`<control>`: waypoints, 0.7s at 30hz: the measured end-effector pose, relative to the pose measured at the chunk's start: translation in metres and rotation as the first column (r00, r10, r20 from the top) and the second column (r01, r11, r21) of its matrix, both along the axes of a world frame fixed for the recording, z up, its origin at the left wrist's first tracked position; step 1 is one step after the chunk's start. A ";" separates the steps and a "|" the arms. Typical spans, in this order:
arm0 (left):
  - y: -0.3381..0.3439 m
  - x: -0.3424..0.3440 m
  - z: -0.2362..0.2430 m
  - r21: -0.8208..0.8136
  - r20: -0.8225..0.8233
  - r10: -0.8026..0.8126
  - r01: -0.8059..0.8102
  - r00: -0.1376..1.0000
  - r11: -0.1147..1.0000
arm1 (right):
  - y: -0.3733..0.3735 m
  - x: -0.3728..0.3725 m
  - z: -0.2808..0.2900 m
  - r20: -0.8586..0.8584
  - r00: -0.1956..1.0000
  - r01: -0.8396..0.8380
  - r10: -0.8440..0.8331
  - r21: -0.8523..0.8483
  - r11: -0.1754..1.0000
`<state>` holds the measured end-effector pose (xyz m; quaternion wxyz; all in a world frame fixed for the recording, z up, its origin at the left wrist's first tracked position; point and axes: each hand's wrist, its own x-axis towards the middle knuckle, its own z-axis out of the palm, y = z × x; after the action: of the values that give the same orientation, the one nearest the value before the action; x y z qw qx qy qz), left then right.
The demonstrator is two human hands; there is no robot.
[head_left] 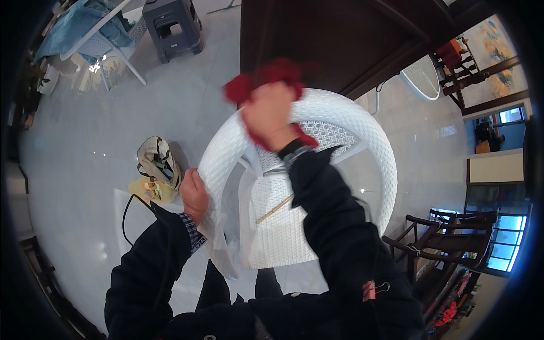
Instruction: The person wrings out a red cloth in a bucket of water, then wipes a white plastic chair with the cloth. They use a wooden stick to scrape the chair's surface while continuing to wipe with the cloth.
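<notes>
A white woven armchair (377, 141) stands in front of me, its thick rounded rim curving round the seat. Blurred by motion, my right hand (269, 113) is closed on a dark red cloth (238, 89) and presses it over the far left part of the rim. Some of the cloth hangs down inside the backrest. My left hand (194, 195) grips the outer side of the left armrest. A thin light-brown stick (275, 208) lies across the seat, partly behind my right sleeve. Thin translucent plastic (221, 249) hangs below the left armrest.
A beige bag (156, 157) with tools and a yellowish tray (148, 190) of small items sit on the floor to the left. Dark wooden furniture (306, 45) rises just beyond the chair. A grey stool (171, 28) stands far left, a dark wooden chair (453, 238) right.
</notes>
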<state>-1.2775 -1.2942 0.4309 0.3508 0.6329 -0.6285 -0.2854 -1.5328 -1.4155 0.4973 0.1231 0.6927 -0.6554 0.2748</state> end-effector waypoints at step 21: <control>-0.003 0.005 0.003 -0.109 -0.126 -0.099 0.086 0.987 0.990 | -0.008 0.004 -0.007 0.003 0.998 -0.059 0.059 0.082 0.995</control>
<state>-1.2725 -1.2969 0.4337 0.4102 0.5637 -0.6467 -0.3095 -1.5288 -1.4231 0.4902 0.0864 0.7163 -0.6453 0.2513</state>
